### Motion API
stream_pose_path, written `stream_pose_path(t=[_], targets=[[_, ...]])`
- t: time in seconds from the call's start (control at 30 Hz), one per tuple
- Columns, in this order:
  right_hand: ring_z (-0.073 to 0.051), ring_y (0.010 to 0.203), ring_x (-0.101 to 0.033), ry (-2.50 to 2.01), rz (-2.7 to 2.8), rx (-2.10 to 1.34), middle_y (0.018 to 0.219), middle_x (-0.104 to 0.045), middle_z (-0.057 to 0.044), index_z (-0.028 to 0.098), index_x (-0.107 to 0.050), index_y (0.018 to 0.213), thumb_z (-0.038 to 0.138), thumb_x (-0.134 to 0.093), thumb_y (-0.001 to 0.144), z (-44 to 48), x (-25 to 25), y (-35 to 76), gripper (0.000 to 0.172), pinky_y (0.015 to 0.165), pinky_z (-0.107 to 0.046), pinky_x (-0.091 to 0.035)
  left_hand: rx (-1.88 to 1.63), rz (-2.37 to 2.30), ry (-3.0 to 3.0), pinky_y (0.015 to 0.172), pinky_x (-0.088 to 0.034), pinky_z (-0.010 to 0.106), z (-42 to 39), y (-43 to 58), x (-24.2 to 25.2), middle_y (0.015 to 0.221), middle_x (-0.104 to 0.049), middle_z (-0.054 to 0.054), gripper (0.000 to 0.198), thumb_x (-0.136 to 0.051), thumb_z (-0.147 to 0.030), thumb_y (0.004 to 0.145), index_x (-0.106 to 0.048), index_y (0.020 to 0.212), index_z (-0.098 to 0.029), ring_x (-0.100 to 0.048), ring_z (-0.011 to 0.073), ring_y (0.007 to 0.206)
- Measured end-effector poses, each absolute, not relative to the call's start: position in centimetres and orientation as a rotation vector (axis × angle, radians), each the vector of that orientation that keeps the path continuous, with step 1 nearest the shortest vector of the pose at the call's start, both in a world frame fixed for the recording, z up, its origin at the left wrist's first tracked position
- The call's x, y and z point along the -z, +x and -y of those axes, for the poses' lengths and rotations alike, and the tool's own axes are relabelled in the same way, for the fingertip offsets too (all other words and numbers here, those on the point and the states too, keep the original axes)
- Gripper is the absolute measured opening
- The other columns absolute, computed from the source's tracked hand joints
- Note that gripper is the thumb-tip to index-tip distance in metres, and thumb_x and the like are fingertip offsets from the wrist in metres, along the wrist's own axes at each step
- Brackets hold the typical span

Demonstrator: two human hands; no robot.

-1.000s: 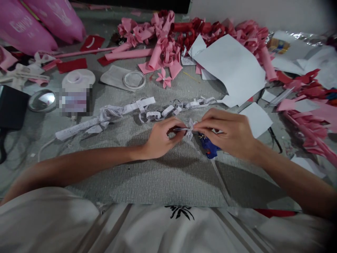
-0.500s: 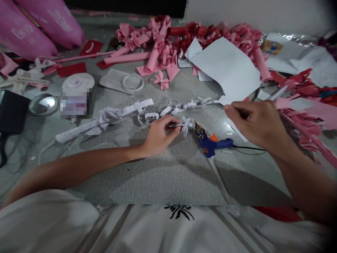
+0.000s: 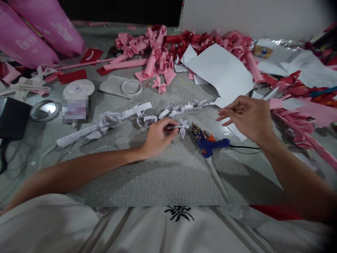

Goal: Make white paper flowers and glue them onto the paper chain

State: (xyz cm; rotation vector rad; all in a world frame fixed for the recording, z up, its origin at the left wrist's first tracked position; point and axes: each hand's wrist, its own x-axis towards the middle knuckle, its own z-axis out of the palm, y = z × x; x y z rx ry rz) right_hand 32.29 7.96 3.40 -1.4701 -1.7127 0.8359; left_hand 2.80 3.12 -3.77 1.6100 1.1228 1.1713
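Pinched between the thumb and fingers of my left hand (image 3: 160, 138) is a small white paper flower (image 3: 183, 128), its petals pointing right. My right hand (image 3: 246, 117) hovers over the table's right side, fingers loosely apart with nothing visible in them. Below and left of it lies a blue glue gun (image 3: 209, 143) with an orange trigger and a crusted gold nozzle aimed up toward the flower. Behind my left hand runs a chain of curled white paper strips (image 3: 181, 109). Further left rests a rolled white paper stick (image 3: 79, 136) with paper bits attached.
Pink paper pieces (image 3: 158, 52) and a large white sheet (image 3: 221, 72) lie along the back. A pink paper flower (image 3: 159, 84) sits before them. At left are a ribbon spool (image 3: 79, 88), a tape roll (image 3: 44, 110) and a black box (image 3: 13, 117). The glue gun's cord (image 3: 244, 147) trails right.
My right hand has moved slightly left, and its fingers have gone from bunched together to spread. My left hand still holds the paper flower in nearly the same place. The view has shifted slightly.
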Motion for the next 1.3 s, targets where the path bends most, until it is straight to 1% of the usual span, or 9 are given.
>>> stream_pose_path(t=[0.17, 0.3, 0.43, 0.67, 0.8, 0.97, 1.13, 1.23, 1.3], targets=[[-0.017, 0.052, -0.062, -1.531, 1.942, -0.593, 0.069, -0.069, -0.002, 0.025, -0.063, 0.079, 0.046, -0.057, 0.103, -8.5, -3.3, 33.3, 0.033, 0.052, -0.034, -0.047, -1.177, -1.126, 1.619, 0.081, -0.062, 0.033, -3.1, 2.8, 3.7, 0.098, -0.078, 0.006, 0.011, -0.07, -0.026, 0.092, -0.073, 0.1, -0.019, -0.074, 0.0189, 0.089], [-0.013, 0.048, -0.042, -1.598, 2.122, -0.156, 0.052, -0.048, 0.001, 0.023, -0.046, 0.06, 0.049, -0.052, 0.104, -8.5, -3.6, 33.8, 0.052, 0.056, -0.032, -0.032, -1.18, -1.124, 1.606, 0.082, -0.062, 0.032, -3.1, 2.8, 3.6, 0.097, -0.078, 0.005, 0.011, -0.069, -0.024, 0.092, -0.073, 0.101, -0.019, -0.075, 0.018, 0.088], [-0.01, 0.05, -0.026, -1.582, 2.12, -0.232, 0.05, -0.025, 0.004, 0.022, -0.027, 0.054, 0.068, -0.047, 0.103, -8.5, -3.4, 34.1, 0.07, 0.054, -0.032, -0.02, -1.179, -1.124, 1.589, 0.082, -0.062, 0.032, -3.2, 2.8, 3.6, 0.097, -0.078, 0.005, 0.009, -0.069, -0.022, 0.092, -0.073, 0.1, -0.019, -0.075, 0.0177, 0.088], [-0.015, 0.053, -0.058, -1.498, 1.963, -0.732, 0.068, -0.069, -0.001, 0.023, -0.065, 0.078, 0.055, -0.07, 0.095, -7.9, -2.2, 34.2, 0.036, 0.05, -0.029, -0.045, -1.175, -1.121, 1.564, 0.083, -0.061, 0.03, -3.3, 2.8, 3.6, 0.097, -0.078, 0.005, 0.008, -0.07, -0.021, 0.092, -0.073, 0.099, -0.018, -0.075, 0.0166, 0.089], [-0.02, 0.067, -0.073, -1.486, 1.868, -0.877, 0.086, -0.078, -0.006, 0.023, -0.074, 0.087, 0.048, -0.068, 0.096, -7.4, -1.8, 33.8, 0.028, 0.055, -0.032, -0.055, -1.172, -1.13, 1.548, 0.083, -0.062, 0.031, -3.2, 2.9, 3.6, 0.098, -0.078, 0.005, 0.008, -0.07, -0.022, 0.092, -0.072, 0.099, -0.019, -0.074, 0.0177, 0.09], [-0.012, 0.05, -0.055, -1.591, 2.186, -0.285, 0.058, -0.065, -0.001, 0.022, -0.063, 0.071, 0.036, -0.055, 0.102, -6.8, -3.2, 33.6, 0.035, 0.061, -0.029, -0.042, -1.191, -1.107, 1.55, 0.083, -0.061, 0.031, -3.2, 2.8, 3.8, 0.099, -0.077, 0.006, 0.01, -0.07, -0.025, 0.094, -0.072, 0.102, -0.019, -0.074, 0.0179, 0.092], [-0.015, 0.05, -0.046, -1.712, 2.299, 0.155, 0.048, -0.057, -0.005, 0.019, -0.064, 0.061, 0.053, -0.048, 0.105, -7.3, -2.5, 34.6, 0.058, 0.059, -0.033, -0.027, -1.22, -1.041, 1.587, 0.084, -0.059, 0.03, -3.1, 2.6, 3.6, 0.103, -0.076, 0.006, 0.013, -0.07, -0.028, 0.097, -0.072, 0.107, -0.019, -0.073, 0.0173, 0.094], [-0.02, 0.066, -0.061, -1.788, 2.318, 0.226, 0.075, -0.074, -0.011, 0.015, -0.077, 0.089, 0.04, -0.052, 0.105, -8.0, -1.6, 35.2, 0.039, 0.062, -0.033, -0.034, -1.237, -1.025, 1.616, 0.084, -0.059, 0.029, -2.9, 2.6, 3.3, 0.102, -0.076, 0.006, 0.012, -0.068, -0.026, 0.099, -0.072, 0.108, -0.019, -0.073, 0.0169, 0.094], [-0.025, 0.101, -0.068, -1.684, 2.393, 0.23, 0.123, -0.074, -0.019, 0.014, -0.069, 0.133, 0.028, -0.057, 0.103, -8.1, -1.2, 35.3, 0.035, 0.078, -0.034, -0.046, -1.266, -1.009, 1.675, 0.084, -0.059, 0.028, -2.8, 2.7, 3.1, 0.103, -0.075, 0.006, 0.01, -0.067, -0.023, 0.1, -0.071, 0.108, -0.019, -0.072, 0.0159, 0.094]])
